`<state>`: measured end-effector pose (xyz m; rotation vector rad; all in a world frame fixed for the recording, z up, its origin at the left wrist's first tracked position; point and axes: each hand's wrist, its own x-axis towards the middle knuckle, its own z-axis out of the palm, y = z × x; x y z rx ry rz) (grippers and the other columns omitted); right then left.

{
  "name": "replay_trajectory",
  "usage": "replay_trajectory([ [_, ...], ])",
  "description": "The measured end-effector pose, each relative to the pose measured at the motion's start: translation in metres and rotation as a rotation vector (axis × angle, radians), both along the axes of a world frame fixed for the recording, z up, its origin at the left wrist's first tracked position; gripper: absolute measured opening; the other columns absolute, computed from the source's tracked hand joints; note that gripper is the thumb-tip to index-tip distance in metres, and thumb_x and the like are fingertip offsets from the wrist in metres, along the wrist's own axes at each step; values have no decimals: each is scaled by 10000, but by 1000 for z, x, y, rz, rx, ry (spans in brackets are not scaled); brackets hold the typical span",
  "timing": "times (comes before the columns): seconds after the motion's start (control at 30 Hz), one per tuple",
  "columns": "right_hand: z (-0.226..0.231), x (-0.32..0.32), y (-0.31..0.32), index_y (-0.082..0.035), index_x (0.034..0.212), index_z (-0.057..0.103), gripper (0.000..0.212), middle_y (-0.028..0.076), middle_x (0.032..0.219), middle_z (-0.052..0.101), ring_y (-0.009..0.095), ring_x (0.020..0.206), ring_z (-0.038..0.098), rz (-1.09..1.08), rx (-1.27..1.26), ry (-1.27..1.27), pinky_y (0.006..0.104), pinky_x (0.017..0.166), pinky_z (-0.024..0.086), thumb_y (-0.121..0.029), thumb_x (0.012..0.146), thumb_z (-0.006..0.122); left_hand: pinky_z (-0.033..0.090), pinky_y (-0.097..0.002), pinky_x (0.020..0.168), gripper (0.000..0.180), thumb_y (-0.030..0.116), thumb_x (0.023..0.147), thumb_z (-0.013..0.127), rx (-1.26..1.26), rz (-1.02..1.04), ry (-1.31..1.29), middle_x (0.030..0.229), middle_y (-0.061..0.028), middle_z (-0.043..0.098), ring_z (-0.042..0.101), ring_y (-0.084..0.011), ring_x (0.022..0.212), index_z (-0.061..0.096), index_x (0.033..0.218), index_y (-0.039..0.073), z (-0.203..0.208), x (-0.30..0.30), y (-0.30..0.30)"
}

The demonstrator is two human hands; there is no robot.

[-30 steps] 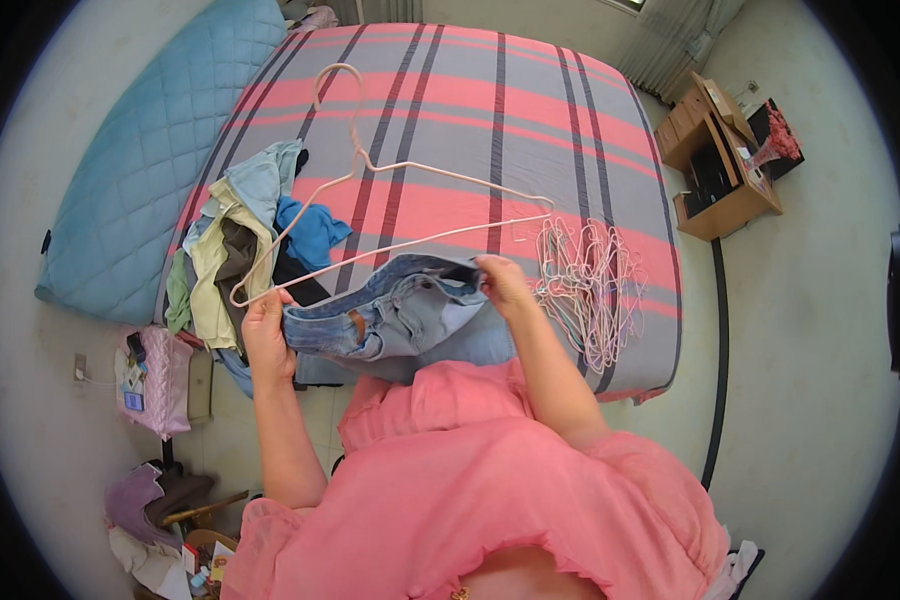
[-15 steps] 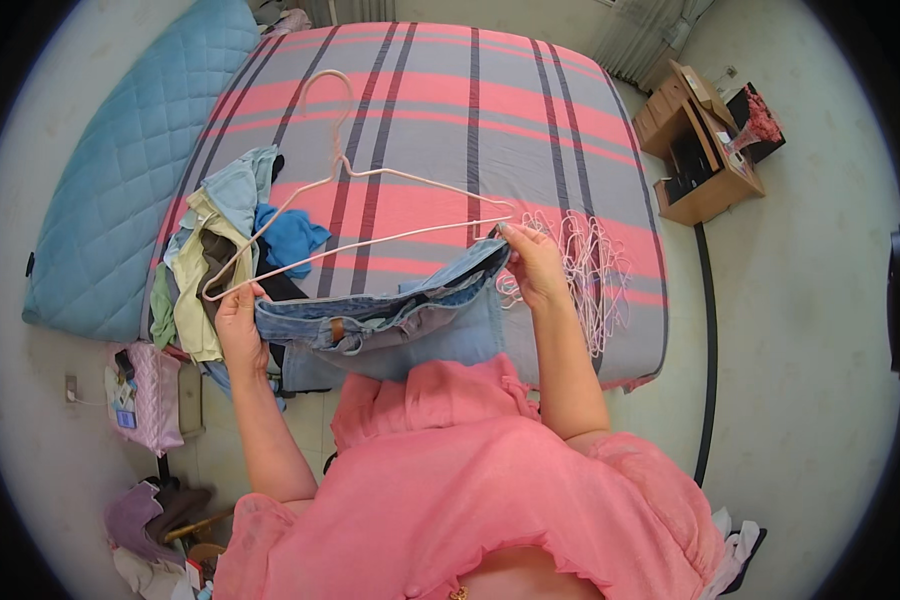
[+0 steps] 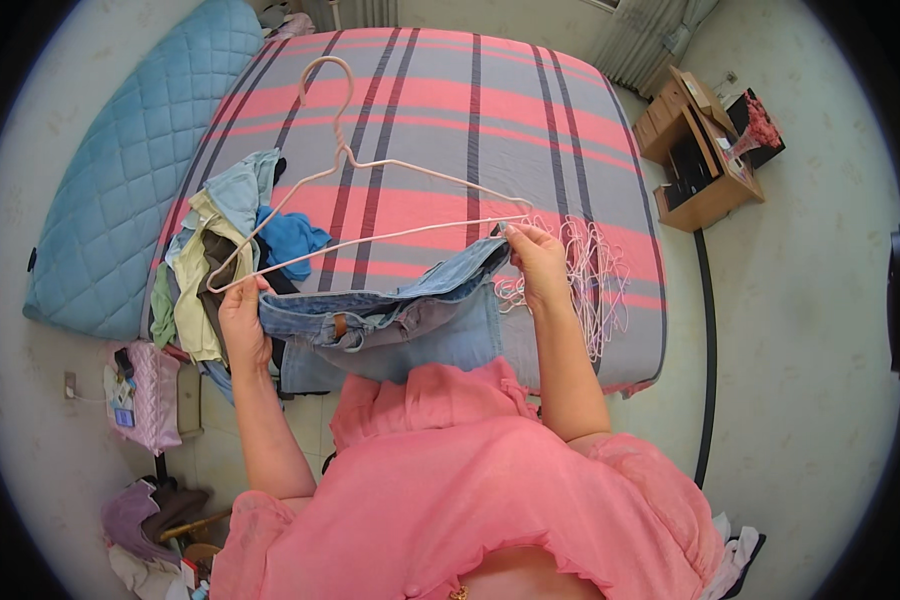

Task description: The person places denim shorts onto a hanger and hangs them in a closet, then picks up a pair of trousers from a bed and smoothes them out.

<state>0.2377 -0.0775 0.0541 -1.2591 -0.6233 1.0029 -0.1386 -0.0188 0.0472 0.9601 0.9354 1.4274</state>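
Observation:
My left hand (image 3: 242, 318) is closed on one end of the waistband of a blue denim garment (image 3: 410, 345), with the left lower corner of a pale pink wire hanger (image 3: 344, 150) in the same grip. At the other end of the waistband, my right hand (image 3: 536, 262) pinches the denim. The hanger's right corner lies just beyond those fingertips; whether they touch it I cannot tell. Between my hands the waistband is stretched out, showing a brown patch, and the rest of the garment hangs below. The hanger's hook points away from me, above the bed.
A striped pink and grey bed (image 3: 420, 130) lies ahead. Crumpled clothes (image 3: 205, 260) are heaped on its left side, beside a blue cloth (image 3: 292, 243). Several wire hangers (image 3: 595, 285) lie tangled at the right. A blue quilted headboard (image 3: 140, 180) and a wooden desk (image 3: 705, 180) flank the bed.
The hanger has shifted: its hook is slightly farther from me and its right corner has slid a little right, past my right fingertips. My left hand has moved slightly rightward.

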Motion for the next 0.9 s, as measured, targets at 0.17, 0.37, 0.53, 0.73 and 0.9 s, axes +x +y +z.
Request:
replay_trajectory([
  [0.17,9,-6,-3,-24,818,648,122,-21,681,593,28,553,440,-48,46,-53,177,511,334,-145,808,640,428,-197,577,167,172,902,542,3,18,5,744,-33,580,537,-83,640,588,836,26,0,1,-4],
  [0.37,4,-2,-2,-17,804,647,139,-21,668,591,29,553,439,4,37,-87,178,508,325,-156,809,647,430,-198,575,164,167,901,544,-16,57,9,735,-29,583,542,-82,637,592,836,23,-2,4,-8],
  [0.53,9,-6,-5,-3,814,641,132,-7,684,601,35,614,504,-19,54,-133,178,556,381,-133,804,656,432,-199,580,163,164,900,544,-16,63,33,749,-30,585,536,-81,642,594,830,26,-2,9,-11],
  [0.73,-4,-3,-5,36,847,607,133,39,732,625,72,643,560,-4,32,-269,182,566,432,-66,781,663,437,-203,594,171,178,901,543,-15,46,-86,744,-26,572,532,-84,645,589,834,27,-5,16,-12],
  [0.9,-2,15,-6,38,1196,371,488,36,775,593,110,682,562,106,53,-166,208,626,456,-33,791,636,438,-204,586,172,188,908,531,-37,93,-115,742,-29,565,532,-88,647,574,845,34,-4,22,-13],
])
